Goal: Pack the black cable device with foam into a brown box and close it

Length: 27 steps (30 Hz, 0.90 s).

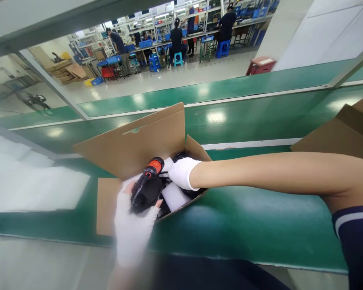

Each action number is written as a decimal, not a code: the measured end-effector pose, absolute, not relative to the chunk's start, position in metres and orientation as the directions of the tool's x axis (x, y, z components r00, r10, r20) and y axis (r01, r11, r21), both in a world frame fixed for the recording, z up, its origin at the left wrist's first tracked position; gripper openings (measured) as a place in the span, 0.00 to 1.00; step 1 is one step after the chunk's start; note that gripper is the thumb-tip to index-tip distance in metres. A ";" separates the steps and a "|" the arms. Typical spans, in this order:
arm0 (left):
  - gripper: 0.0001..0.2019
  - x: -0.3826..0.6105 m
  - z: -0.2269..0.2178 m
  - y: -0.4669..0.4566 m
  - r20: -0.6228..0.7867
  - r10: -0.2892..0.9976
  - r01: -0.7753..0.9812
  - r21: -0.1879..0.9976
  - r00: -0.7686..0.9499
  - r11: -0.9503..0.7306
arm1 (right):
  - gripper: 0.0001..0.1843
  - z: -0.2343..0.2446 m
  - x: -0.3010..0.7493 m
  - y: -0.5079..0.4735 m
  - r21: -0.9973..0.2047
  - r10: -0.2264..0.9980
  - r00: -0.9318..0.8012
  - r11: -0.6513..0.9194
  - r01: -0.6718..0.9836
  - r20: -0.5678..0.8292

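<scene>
An open cardboard box (pixel 151 141) holds black parts and white foam pieces (pixel 175 196). At its left side, my left hand (pixel 136 221), in a white glove with bare fingertips, grips a black device with an orange ring (pixel 147 189), fingers on one side and thumb on the other. The device lies tilted over the box's contents. My right hand (pixel 184 173), also gloved in white, reaches into the right part of the box beside black cable (pixel 180 156). Its fingers look curled, but what they hold is hidden.
The box rests on a green work surface (pixel 245 225). White sheets (pixel 33 181) lie at left; another cardboard box (pixel 341 129) stands at right. A metal frame (pixel 51 84) rises beyond the box. Several people sit or stand at far benches, near blue stools (pixel 154 63).
</scene>
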State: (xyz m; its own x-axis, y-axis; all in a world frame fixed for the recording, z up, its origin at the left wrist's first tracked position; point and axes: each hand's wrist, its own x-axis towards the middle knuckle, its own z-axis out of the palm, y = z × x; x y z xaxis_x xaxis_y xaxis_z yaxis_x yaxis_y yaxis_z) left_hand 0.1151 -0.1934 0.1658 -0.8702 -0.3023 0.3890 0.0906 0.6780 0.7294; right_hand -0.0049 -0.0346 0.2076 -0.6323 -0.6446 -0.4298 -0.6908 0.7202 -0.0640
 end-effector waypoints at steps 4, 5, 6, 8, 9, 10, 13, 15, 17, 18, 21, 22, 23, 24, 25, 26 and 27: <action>0.28 0.114 0.166 -0.187 0.463 -0.187 0.068 0.480 -0.866 0.875 | 0.19 0.233 0.008 -0.018 0.002 -0.689 -0.633 0.676 -0.737 -0.352; 0.27 0.114 0.167 -0.185 0.462 -0.185 0.055 0.458 -0.867 0.887 | 0.15 0.238 0.012 -0.017 -0.005 -0.716 -0.627 0.660 -0.751 -0.309; 0.27 0.113 0.169 -0.184 0.454 -0.195 0.038 0.455 -0.869 0.890 | 0.13 0.242 0.015 -0.017 -0.021 -0.759 -0.587 0.616 -0.787 -0.280; 0.26 0.112 0.173 -0.181 0.419 -0.244 -0.015 0.480 -0.875 0.877 | 0.11 0.245 0.019 -0.023 -0.037 -0.870 -0.391 0.420 -0.907 -0.300; 0.26 0.112 0.174 -0.181 0.397 -0.275 -0.046 0.499 -0.875 0.865 | 0.10 0.244 0.019 -0.027 -0.037 -0.907 -0.260 0.288 -0.957 -0.330; 0.26 0.111 0.175 -0.180 0.380 -0.304 -0.072 0.516 -0.874 0.854 | 0.10 0.242 0.019 -0.031 -0.032 -0.919 -0.141 0.164 -0.986 -0.367; 0.25 0.111 0.174 -0.181 0.394 -0.344 -0.099 0.524 -0.852 0.846 | 0.09 0.229 0.015 -0.036 0.003 -0.904 0.007 -0.009 -1.000 -0.428; 0.24 0.111 0.170 -0.182 0.414 -0.327 -0.079 0.513 -0.849 0.855 | 0.09 0.222 0.013 -0.032 0.019 -0.923 -0.010 0.003 -1.000 -0.385; 0.24 0.111 0.166 -0.184 0.414 -0.306 -0.064 0.504 -0.857 0.861 | 0.11 0.216 0.014 -0.025 0.032 -0.945 -0.064 0.057 -0.998 -0.320; 0.24 0.111 0.165 -0.184 0.400 -0.298 -0.064 0.503 -0.867 0.862 | 0.13 0.214 0.015 -0.021 0.030 -0.949 -0.098 0.094 -0.995 -0.299; 0.24 0.109 0.163 -0.185 0.328 -0.299 -0.102 0.504 -0.896 0.858 | 0.15 0.211 0.018 -0.014 0.013 -0.931 -0.212 0.219 -0.976 -0.297; 0.24 0.108 0.163 -0.185 0.307 -0.304 -0.115 0.508 -0.902 0.853 | 0.15 0.211 0.019 -0.013 0.003 -0.920 -0.244 0.255 -0.967 -0.307; 0.25 0.108 0.163 -0.186 0.285 -0.294 -0.111 0.519 -0.912 0.847 | 0.14 0.212 0.020 -0.013 -0.005 -0.911 -0.270 0.286 -0.958 -0.313; 0.25 0.107 0.163 -0.188 0.270 -0.266 -0.089 0.527 -0.925 0.845 | 0.13 0.213 0.020 -0.012 -0.011 -0.902 -0.293 0.312 -0.950 -0.317; 0.26 0.107 0.163 -0.190 0.260 -0.224 -0.055 0.530 -0.939 0.846 | 0.13 0.215 0.019 -0.011 -0.014 -0.893 -0.312 0.335 -0.942 -0.324; 0.26 0.107 0.164 -0.193 0.250 -0.168 -0.011 0.529 -0.954 0.848 | 0.13 0.216 0.018 -0.010 -0.020 -0.887 -0.327 0.353 -0.936 -0.326; 0.27 0.107 0.164 -0.196 0.233 -0.103 0.036 0.526 -0.967 0.849 | 0.13 0.218 0.016 -0.008 -0.040 -0.883 -0.334 0.366 -0.930 -0.329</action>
State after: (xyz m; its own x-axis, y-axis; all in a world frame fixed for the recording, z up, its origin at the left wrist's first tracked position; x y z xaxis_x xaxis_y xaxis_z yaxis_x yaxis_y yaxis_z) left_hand 0.1070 -0.1957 0.1643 -0.9671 -0.1030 0.2327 0.0362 0.8495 0.5264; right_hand 0.0163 -0.0082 0.2180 -0.3338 -0.8834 -0.3289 -0.9297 0.3661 -0.0397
